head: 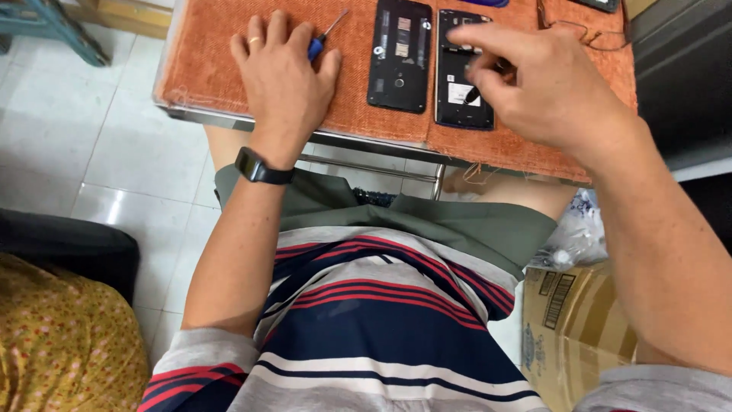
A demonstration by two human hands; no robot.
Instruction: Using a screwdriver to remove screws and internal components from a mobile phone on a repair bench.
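A person's right hand (pixel 549 84) pinches a small dark part, too tiny to identify, over an opened phone (pixel 463 70) on the orange mat (pixel 221 69), beside a second phone body (pixel 399 55). The left hand (pixel 284 72) lies flat and empty on a blue-handled screwdriver (pixel 324 38), largely hiding it. A slipped pinch could drop the part off the table's near edge.

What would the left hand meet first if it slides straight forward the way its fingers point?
Probably the blue-handled screwdriver: the left hand lies flat on the orange mat, and the tool already lies partly under its fingertips, though contact is unclear.
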